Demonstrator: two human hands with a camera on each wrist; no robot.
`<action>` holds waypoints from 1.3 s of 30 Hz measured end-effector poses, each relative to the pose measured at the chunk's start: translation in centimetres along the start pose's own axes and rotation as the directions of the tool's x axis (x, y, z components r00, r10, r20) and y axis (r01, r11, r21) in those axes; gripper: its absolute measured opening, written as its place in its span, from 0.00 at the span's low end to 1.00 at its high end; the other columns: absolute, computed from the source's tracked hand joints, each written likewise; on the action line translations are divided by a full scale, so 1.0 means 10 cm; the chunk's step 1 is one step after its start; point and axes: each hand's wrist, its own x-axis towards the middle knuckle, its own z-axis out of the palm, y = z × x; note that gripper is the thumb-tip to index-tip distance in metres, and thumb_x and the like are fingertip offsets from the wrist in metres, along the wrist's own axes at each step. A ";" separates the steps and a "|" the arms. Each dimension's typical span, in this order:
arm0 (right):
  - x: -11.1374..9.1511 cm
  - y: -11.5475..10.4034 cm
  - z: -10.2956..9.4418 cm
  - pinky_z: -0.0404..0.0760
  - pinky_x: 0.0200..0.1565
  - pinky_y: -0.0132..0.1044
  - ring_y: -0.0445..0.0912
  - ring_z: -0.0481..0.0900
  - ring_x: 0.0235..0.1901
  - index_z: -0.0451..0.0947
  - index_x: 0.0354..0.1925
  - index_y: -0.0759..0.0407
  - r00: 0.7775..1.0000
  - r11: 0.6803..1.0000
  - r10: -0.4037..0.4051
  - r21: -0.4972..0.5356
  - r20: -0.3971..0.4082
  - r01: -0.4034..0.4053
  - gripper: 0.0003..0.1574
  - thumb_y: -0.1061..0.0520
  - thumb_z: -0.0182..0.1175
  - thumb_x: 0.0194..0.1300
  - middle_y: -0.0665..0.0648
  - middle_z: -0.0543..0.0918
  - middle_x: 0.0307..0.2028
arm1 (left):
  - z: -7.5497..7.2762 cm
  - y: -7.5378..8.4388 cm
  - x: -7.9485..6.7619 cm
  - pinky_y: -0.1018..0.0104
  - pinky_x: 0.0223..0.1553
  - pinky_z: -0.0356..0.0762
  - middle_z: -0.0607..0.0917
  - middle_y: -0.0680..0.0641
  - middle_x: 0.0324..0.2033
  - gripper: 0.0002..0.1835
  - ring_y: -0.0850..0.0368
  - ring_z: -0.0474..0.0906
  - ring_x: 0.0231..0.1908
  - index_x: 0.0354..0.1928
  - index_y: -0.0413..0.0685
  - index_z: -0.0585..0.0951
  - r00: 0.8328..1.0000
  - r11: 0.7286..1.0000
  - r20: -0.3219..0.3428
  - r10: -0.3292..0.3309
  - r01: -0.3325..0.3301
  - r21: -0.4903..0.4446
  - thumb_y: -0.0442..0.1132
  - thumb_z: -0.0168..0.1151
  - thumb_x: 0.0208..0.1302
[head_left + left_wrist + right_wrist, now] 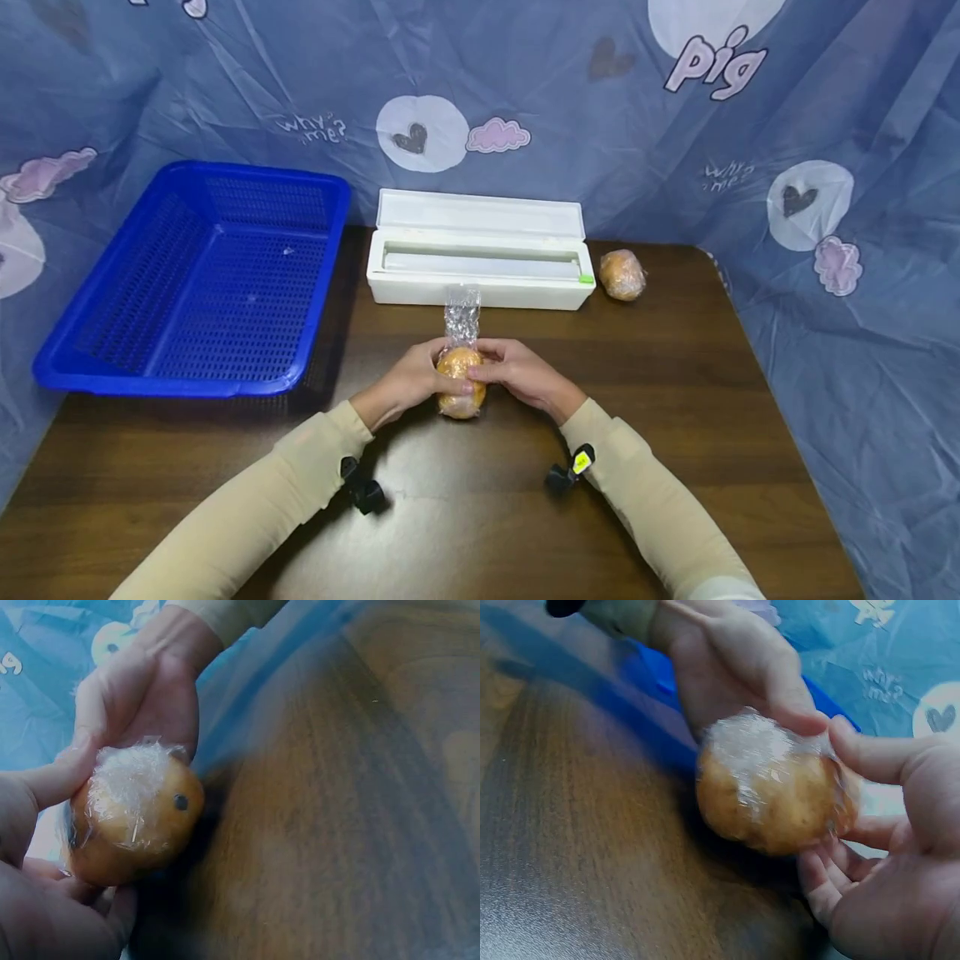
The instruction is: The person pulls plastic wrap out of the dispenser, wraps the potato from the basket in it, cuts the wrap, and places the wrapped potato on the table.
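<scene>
Both hands hold a round, orange-yellow fruit (460, 407) partly wrapped in clear cling film. My left hand (411, 382) grips its left side and my right hand (527, 377) its right, thumbs meeting over the top. Crumpled film (127, 776) covers one side of the fruit in the left wrist view, with a small dark spot on the skin beside it. The right wrist view shows the right fingers (821, 889) curled under the fruit. From its far side a strip of cling film (462, 315) stretches to the front of a white cling film dispenser (480, 292), whose lid stands raised.
A second film-wrapped fruit (622, 276) lies just right of the dispenser. At the back left stands a large blue plastic basket (339, 204). A printed blue cloth (585, 125) hangs behind the brown wooden table (675, 400).
</scene>
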 end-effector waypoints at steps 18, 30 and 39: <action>-0.02 0.02 0.09 0.82 0.45 0.36 0.47 0.80 0.45 0.68 0.64 0.75 0.994 0.998 -0.065 0.002 -0.083 0.066 0.33 0.72 0.62 0.61 0.65 0.81 0.49 | -0.03 -0.03 0.01 0.58 0.54 0.78 0.85 0.39 0.50 0.40 0.49 0.82 0.48 0.68 0.35 0.72 0.999 1.000 0.038 0.005 -0.005 0.004 0.33 0.76 0.52; -0.06 0.12 0.11 0.70 0.63 0.44 0.49 0.73 0.62 0.78 0.61 0.67 0.938 0.910 -0.326 -0.306 -0.120 0.278 0.25 0.68 0.62 0.66 0.60 0.78 0.63 | -0.03 -0.06 0.02 0.59 0.53 0.79 0.82 0.34 0.55 0.42 0.48 0.82 0.50 0.72 0.32 0.65 0.997 0.999 0.047 0.054 -0.054 -0.003 0.34 0.74 0.57; -0.11 0.24 0.18 0.64 0.69 0.54 0.65 0.68 0.66 0.82 0.54 0.71 0.776 0.627 -0.631 -0.593 -0.006 0.506 0.20 0.76 0.58 0.64 0.65 0.80 0.59 | -0.04 -0.19 0.01 0.64 0.54 0.79 0.76 0.35 0.64 0.38 0.47 0.79 0.57 0.72 0.32 0.66 0.982 0.984 0.072 0.173 -0.170 -0.044 0.28 0.71 0.60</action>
